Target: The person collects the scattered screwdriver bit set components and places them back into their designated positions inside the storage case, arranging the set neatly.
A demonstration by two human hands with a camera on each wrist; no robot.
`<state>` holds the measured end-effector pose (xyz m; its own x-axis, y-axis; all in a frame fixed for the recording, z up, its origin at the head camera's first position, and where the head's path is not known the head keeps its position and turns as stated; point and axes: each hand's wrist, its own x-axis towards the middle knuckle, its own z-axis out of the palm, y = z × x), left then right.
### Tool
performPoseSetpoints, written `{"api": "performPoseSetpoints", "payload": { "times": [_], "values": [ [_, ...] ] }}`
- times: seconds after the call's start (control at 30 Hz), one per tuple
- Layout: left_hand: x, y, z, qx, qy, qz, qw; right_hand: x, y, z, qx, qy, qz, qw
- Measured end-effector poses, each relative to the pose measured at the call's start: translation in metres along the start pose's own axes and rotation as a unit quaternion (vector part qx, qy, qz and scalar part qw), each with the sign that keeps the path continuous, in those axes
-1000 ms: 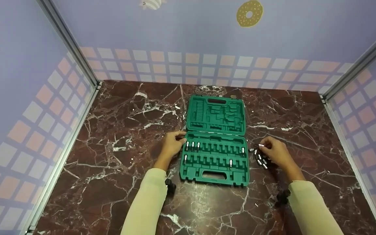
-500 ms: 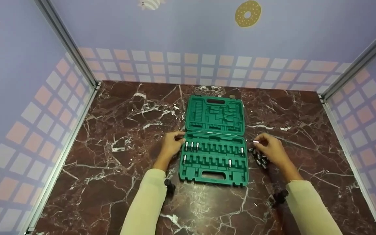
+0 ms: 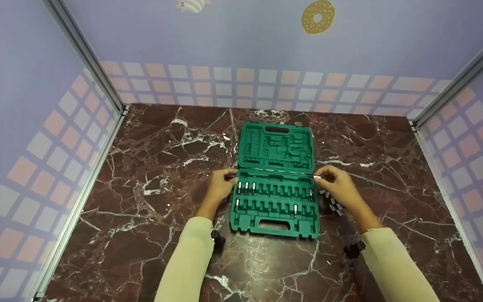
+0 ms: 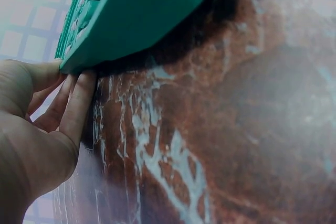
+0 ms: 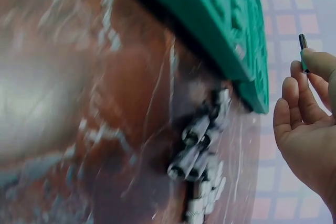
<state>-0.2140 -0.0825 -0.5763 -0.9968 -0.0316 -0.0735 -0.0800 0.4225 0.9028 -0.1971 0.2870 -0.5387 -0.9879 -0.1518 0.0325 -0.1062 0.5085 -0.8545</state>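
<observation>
An open green socket case (image 3: 245,220) lies on the table with its lid folded back. Several metal sockets (image 3: 246,187) stand in its two rows of slots, mostly at the left end of the upper row. My left hand (image 3: 221,185) holds the case's left edge near the hinge, thumb on top and fingers against the side in the left wrist view. Between thumb and fingertips my right hand (image 3: 338,186) pinches one small metal socket (image 5: 303,53), raised by the case's upper right edge. Loose sockets (image 5: 197,145) lie heaped beside the case, under the right hand.
The dark red marbled tabletop (image 3: 162,235) extends around the case. Lilac panels (image 3: 233,46) with printed squares wall in the back and both sides. The case's lid (image 3: 277,147) lies flat toward the back wall, its moulded recesses facing up.
My right hand has moved left from over the loose sockets to the case's right edge, carrying the pinched socket. The left hand has stayed on the case.
</observation>
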Motion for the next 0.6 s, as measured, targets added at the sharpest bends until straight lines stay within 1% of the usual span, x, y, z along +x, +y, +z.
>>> {"api": "performPoseSetpoints", "payload": {
  "times": [0.07,0.13,0.3,0.37,0.47,0.53,0.6],
  "values": [
    [0.0,0.001,0.0,-0.002,-0.001,-0.003,1.0,0.002,-0.004,0.004,0.01,-0.005,-0.003,1.0],
    [0.0,0.001,0.0,-0.004,-0.003,-0.004,1.0,0.003,-0.01,0.008,0.009,-0.013,-0.008,1.0],
    [0.0,0.001,0.0,-0.006,-0.006,-0.001,1.0,-0.001,-0.039,0.017,0.003,-0.041,-0.016,0.999],
    [0.0,0.001,0.0,-0.004,-0.004,0.004,1.0,0.001,-0.04,0.021,0.007,-0.05,-0.024,0.998],
    [0.001,0.0,0.0,-0.003,-0.001,0.007,1.0,0.006,-0.033,0.029,0.017,-0.061,-0.039,0.997],
    [0.001,0.0,0.0,-0.005,-0.001,0.008,1.0,0.01,-0.028,0.035,0.026,-0.066,-0.043,0.997],
    [0.001,0.0,0.0,-0.01,-0.003,0.008,0.9999,0.01,-0.031,0.04,0.035,-0.073,-0.038,0.996]
  ]
}}
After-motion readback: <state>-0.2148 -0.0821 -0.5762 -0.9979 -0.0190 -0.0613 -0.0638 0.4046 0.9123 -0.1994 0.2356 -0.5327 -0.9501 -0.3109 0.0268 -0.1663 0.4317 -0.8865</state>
